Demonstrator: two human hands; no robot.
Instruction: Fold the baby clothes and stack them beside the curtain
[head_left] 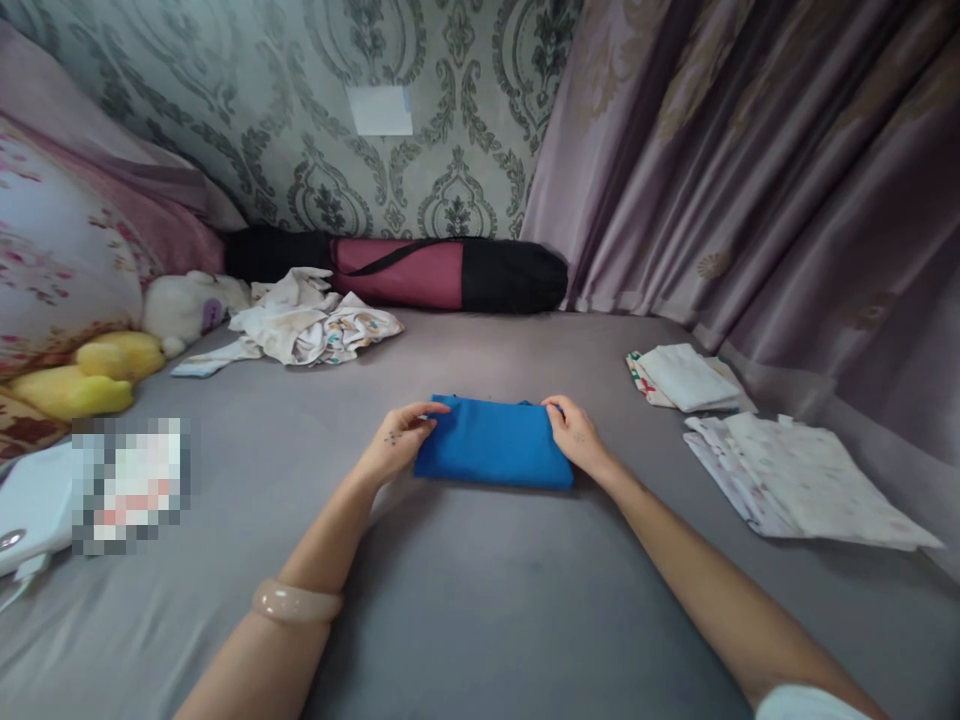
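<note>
A blue folded cloth forms a neat rectangle at the middle of the grey sheet. My left hand grips its left edge near the upper corner, thumb and fingers pinched on the fabric. At the upper right corner my right hand holds the cloth in the same way. The fingertips behind the cloth are partly hidden.
Crumpled white clothes lie at the back left, before a long maroon and black bag. Folded clothes and a smaller stack sit at right. Yellow plush toys and a white device are at left.
</note>
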